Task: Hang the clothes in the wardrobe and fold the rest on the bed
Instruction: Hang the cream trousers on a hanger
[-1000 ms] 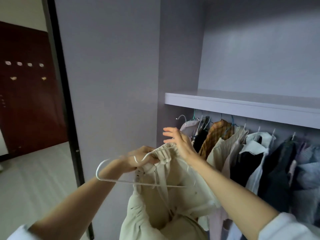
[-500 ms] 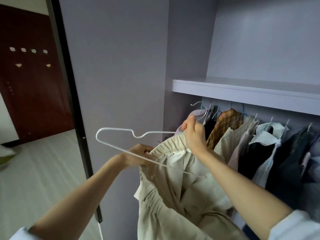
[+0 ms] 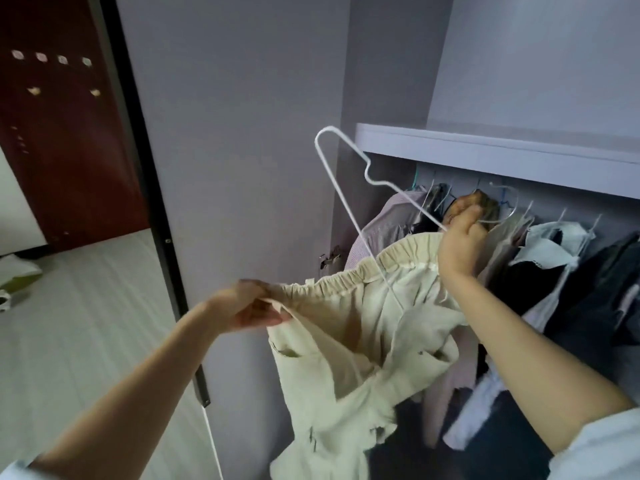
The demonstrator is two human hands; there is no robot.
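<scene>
Both hands busy mid-hanging: left hand (image 3: 247,308) pinched on the waistband of the cream trousers (image 3: 346,348), right hand (image 3: 459,245) closed around the tilted white hanger (image 3: 349,209) before the wardrobe rail; next, probably levelling and hooking on.

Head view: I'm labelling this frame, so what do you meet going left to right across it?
Dark red door → black frame strip → left hand → white hanger → right hand → hung clothes.

Dark red door (image 3: 65,133), pale floor (image 3: 86,323)
</scene>
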